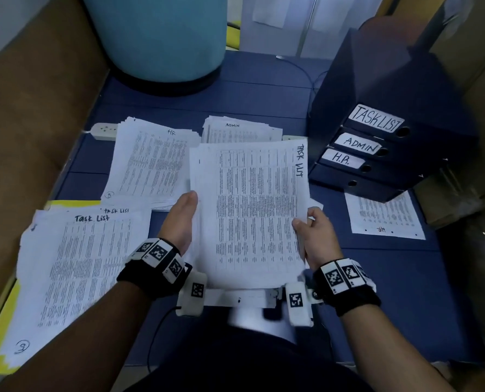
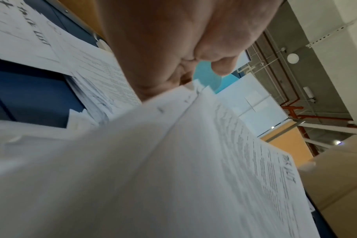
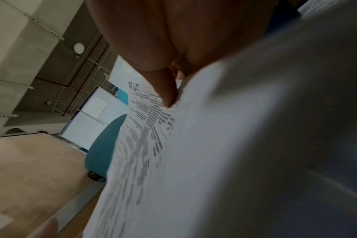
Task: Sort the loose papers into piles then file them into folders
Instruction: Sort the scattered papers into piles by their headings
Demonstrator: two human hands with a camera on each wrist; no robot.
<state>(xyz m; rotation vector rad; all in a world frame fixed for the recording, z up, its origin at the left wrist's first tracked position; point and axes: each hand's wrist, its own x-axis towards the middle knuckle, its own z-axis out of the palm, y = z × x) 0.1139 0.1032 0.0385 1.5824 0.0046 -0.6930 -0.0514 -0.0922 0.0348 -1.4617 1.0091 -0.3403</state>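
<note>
I hold a stack of printed sheets [image 1: 252, 210] marked "TASK LIST" above the blue floor mat [image 1: 264, 89]. My left hand [image 1: 183, 219] grips its left edge, thumb on top. My right hand [image 1: 310, 230] pinches its right edge, thumb on the top sheet. On the mat lie a Task List pile [image 1: 77, 267] at the left, an HR pile [image 1: 153, 162] behind it and an ADMIN pile [image 1: 240, 130] partly hidden by the held stack. In the wrist views the held stack [image 2: 194, 161] [image 3: 214, 161] fills the frame under each palm.
Dark binders [image 1: 377, 145] labelled TASK LIST, ADMIN and H.R. are stacked at the right. A single HR sheet [image 1: 384, 216] lies in front of them. A teal drum [image 1: 156, 35] stands at the back, a power strip [image 1: 104, 131] beside the HR pile, and a brown wall [image 1: 32, 114] at the left.
</note>
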